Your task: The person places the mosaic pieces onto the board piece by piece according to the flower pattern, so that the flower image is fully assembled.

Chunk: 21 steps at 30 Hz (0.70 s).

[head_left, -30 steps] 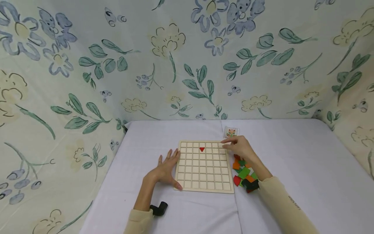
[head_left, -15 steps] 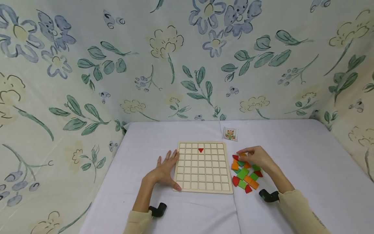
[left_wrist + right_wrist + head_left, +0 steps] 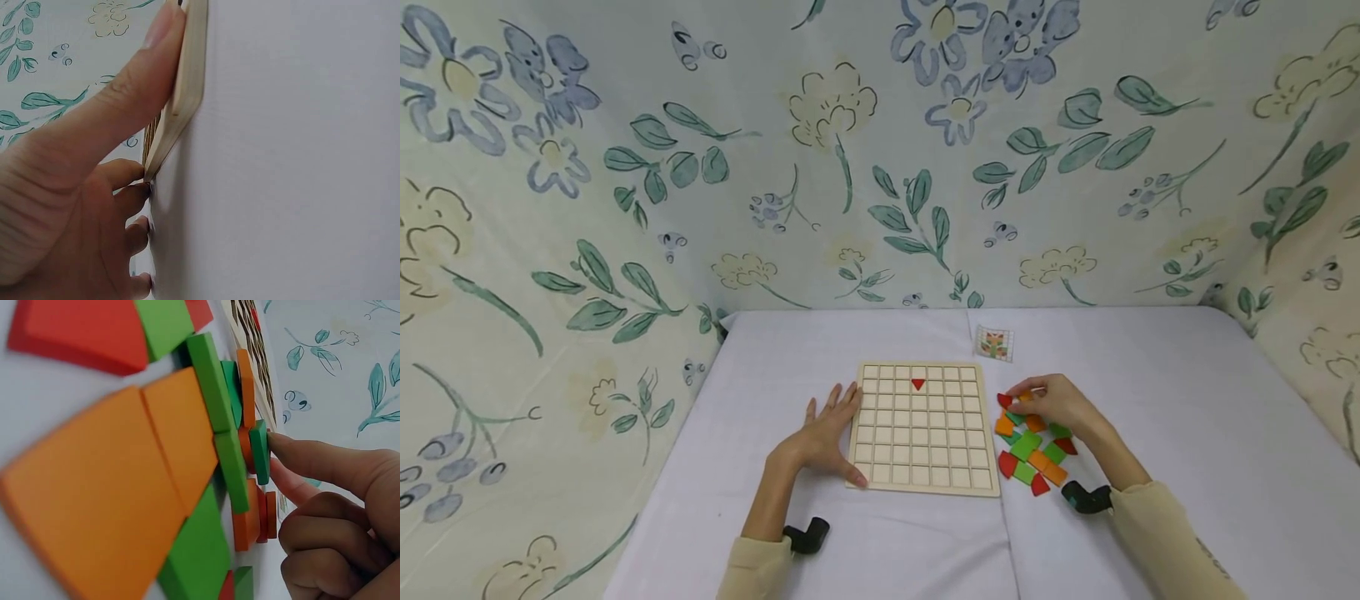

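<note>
A square wooden grid board (image 3: pixel 925 492) lies on the table with a red triangular tile (image 3: pixel 918 384) in one upper cell. My left hand (image 3: pixel 823 437) rests spread along the board's left side. Its thumb lies on the near left corner, and in the left wrist view the thumb (image 3: pixel 119 100) presses over the wooden edge (image 3: pixel 190 69). To the board's right, my right hand (image 3: pixel 1058 404) is over the far end of a pile of coloured tiles (image 3: pixel 1026 446). Its thumb and index finger pinch a dark green tile (image 3: pixel 260 453), with the other fingers curled in.
A small picture card (image 3: pixel 995 343) with a coloured pattern on a grid lies behind the pile. Red, orange and green tiles, among them an orange tile (image 3: pixel 94 500), lie close together. A flowered cloth (image 3: pixel 880 167) hangs behind the white-covered table (image 3: pixel 1150 375).
My right hand has drawn back from the board's upper right corner to the tile pile, where it has stayed for the last half second. The left hand keeps its place.
</note>
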Tool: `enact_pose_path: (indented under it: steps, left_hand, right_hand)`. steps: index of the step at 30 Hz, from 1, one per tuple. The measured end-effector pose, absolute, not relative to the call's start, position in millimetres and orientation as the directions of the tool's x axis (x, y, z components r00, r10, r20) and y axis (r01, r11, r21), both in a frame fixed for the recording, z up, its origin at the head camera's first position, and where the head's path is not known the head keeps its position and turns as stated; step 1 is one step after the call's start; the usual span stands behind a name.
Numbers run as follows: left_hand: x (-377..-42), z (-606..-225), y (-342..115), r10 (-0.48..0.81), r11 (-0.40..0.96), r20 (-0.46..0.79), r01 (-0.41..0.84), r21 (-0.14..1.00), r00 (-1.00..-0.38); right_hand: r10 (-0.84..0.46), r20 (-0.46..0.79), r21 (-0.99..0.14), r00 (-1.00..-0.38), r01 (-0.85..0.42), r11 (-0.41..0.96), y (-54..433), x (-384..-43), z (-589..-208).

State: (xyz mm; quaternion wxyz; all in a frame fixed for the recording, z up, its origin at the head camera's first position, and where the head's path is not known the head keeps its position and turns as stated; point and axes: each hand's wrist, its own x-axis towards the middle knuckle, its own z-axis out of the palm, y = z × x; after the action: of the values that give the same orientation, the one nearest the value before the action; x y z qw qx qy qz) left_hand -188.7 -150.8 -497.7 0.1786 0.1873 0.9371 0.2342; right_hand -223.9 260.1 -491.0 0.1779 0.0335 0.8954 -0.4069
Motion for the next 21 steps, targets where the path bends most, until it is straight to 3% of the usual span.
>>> enact_pose_path:
  steps: [12, 21]
  left_hand:
    - [-189, -497, -151, 0.440, 0.818, -0.241, 0.275, 0.506, -0.865]
    - [-190, -498, -151, 0.440, 0.820, -0.251, 0.271, 0.505, -0.862]
  right_hand:
    - [-0.073, -0.274, -0.728, -0.959, 0.157, 0.668, 258, -239, -487]
    - [-0.190, -0.306, -0.760, -0.933, 0.119, 0.639, 274, -250, -487]
